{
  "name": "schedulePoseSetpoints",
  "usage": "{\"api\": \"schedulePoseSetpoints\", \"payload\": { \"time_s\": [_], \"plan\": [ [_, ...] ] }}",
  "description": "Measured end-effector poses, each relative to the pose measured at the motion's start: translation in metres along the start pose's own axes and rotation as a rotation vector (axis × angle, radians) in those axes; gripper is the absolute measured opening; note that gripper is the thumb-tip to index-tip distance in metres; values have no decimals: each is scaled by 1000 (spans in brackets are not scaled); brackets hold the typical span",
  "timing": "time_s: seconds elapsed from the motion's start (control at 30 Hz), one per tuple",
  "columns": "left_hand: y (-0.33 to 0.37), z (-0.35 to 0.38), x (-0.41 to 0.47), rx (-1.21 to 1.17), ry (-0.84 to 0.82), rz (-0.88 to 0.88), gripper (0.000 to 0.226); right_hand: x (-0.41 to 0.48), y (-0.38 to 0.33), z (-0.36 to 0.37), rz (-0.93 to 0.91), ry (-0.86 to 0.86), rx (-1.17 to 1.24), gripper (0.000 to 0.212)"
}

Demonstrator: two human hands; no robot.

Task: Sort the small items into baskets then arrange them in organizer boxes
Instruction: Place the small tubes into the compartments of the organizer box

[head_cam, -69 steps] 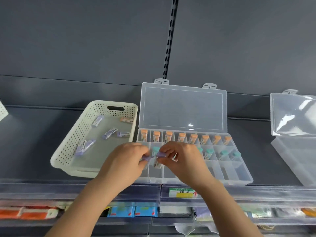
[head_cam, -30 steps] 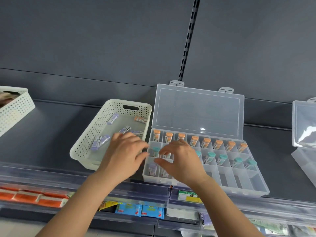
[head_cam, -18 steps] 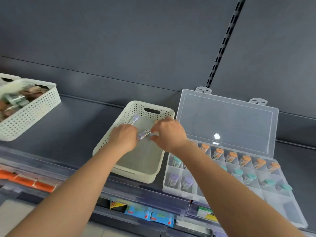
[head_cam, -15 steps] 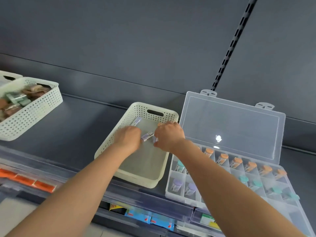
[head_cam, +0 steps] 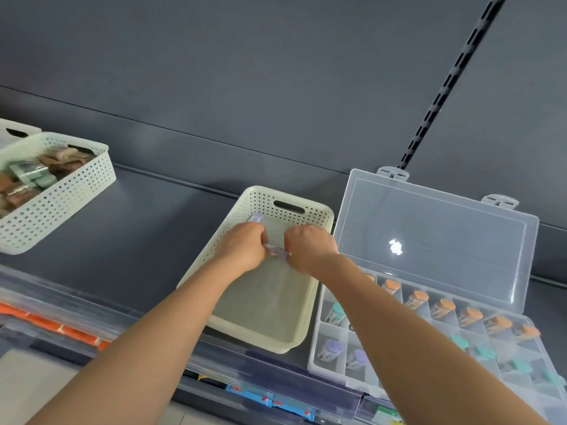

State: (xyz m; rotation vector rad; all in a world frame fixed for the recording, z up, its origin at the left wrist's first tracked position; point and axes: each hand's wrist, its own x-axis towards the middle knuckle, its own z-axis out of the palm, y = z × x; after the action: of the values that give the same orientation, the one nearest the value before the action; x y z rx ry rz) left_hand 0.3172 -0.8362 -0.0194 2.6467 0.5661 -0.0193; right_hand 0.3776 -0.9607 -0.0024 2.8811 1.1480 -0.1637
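Both hands work inside the cream perforated plastic basket (head_cam: 257, 332), which stands on the dark grey shelf (head_cam: 138, 234). The left hand (head_cam: 242, 250) and the right hand (head_cam: 306, 250) have curled fingers and pinch opposite ends of a small purple-capped clear vial (head_cam: 276, 251) held above the basket floor. A second purple-capped item (head_cam: 256, 217) lies near the basket's far wall.

Just right of the basket, the clear plastic organizer box (head_cam: 311, 363) stands with its hinged lid (head_cam: 445, 240) raised. Its compartments hold orange-capped vials (head_cam: 445, 305), teal-capped vials (head_cam: 337, 311) and purple-capped vials (head_cam: 329, 348). A white perforated basket (head_cam: 61, 191) of brown and green items stands well apart, left.
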Motion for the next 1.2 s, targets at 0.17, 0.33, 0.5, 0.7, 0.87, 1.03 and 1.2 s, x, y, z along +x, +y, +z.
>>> {"api": "schedulePoseSetpoints", "payload": {
  "time_s": [0.17, 0.33, 0.5, 0.7, 0.87, 1.03, 1.2],
  "plan": [
    [11, -26, -21, -267, 268, 87, 13, -30, 5, -20, 40, 240, 421, 27],
    [47, -43, -65, -412, 394, 327, 11, -92, 33, -38, 105, 535, 681, 10],
    [91, -27, -109, -453, 253, 462, 14, -158, 68, -36, 115, 567, 754, 10],
    [129, 8, -141, -355, 96, 610, 14, -214, 99, -20, 134, 473, 679, 6],
    [143, 38, -151, -185, 65, 651, 11, -240, 110, -5, 157, 418, 564, 6],
    [146, 57, -154, -46, 117, 691, 10, -251, 113, 10, 174, 409, 493, 9],
    [144, 68, -155, 42, 121, 691, 8, -251, 112, 26, 181, 387, 394, 13]
  ]
}}
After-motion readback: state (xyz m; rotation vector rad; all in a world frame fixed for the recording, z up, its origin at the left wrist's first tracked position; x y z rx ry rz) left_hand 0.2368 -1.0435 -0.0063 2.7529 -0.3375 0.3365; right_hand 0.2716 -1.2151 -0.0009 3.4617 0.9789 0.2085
